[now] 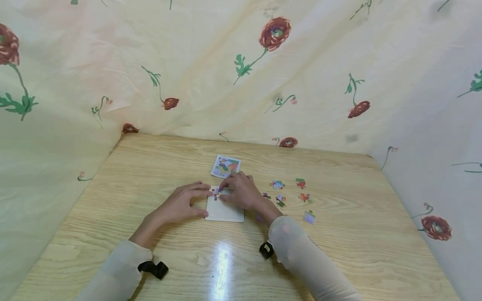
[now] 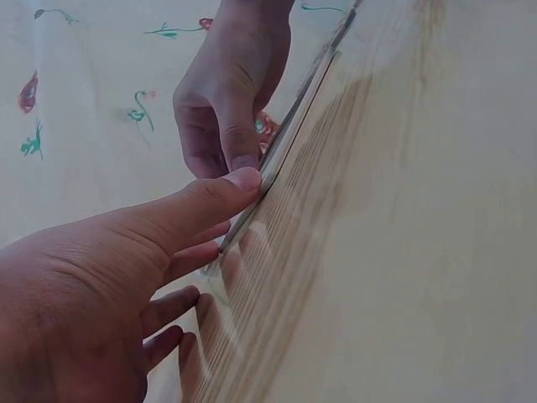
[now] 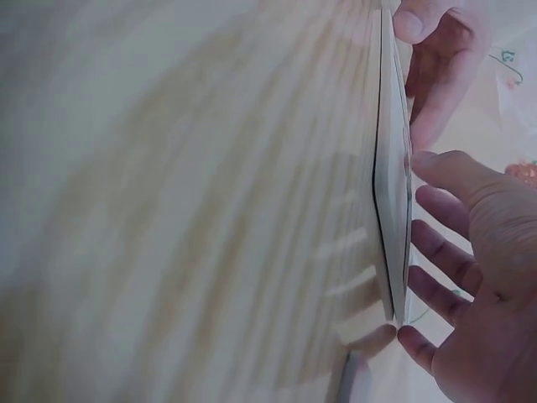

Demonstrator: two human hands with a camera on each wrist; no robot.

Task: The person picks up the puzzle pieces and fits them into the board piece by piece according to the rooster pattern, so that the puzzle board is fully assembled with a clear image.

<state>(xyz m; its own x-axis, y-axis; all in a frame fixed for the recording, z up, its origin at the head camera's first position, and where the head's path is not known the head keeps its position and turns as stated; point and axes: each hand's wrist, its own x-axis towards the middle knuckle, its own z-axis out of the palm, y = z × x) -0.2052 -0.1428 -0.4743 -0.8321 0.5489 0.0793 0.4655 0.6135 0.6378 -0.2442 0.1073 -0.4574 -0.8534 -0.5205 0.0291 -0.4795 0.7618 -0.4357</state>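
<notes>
A white square puzzle board (image 1: pixel 225 214) lies on the table, with small colourful puzzle pieces (image 1: pixel 216 195) at its upper left. My left hand (image 1: pixel 184 202) rests along the board's left side, fingers extended near the upper corner and thumb at the lower one. In the left wrist view, the left thumb (image 2: pixel 222 197) touches the board's edge. My right hand (image 1: pixel 241 191) reaches over the board and pinches a puzzle piece at the upper left; the fingers partly hide it. Seen from the right wrist, the right hand (image 3: pixel 495 260) has its fingertips along the board (image 3: pixel 391 185).
A picture card (image 1: pixel 226 166) lies just beyond the board. Several loose pieces are spread to the right, among them a blue one (image 1: pixel 278 184), a red-green one (image 1: pixel 301 183) and a lilac one (image 1: pixel 309 217). Flower-printed cloth (image 1: pixel 211 83) borders the wooden table (image 1: pixel 169 163).
</notes>
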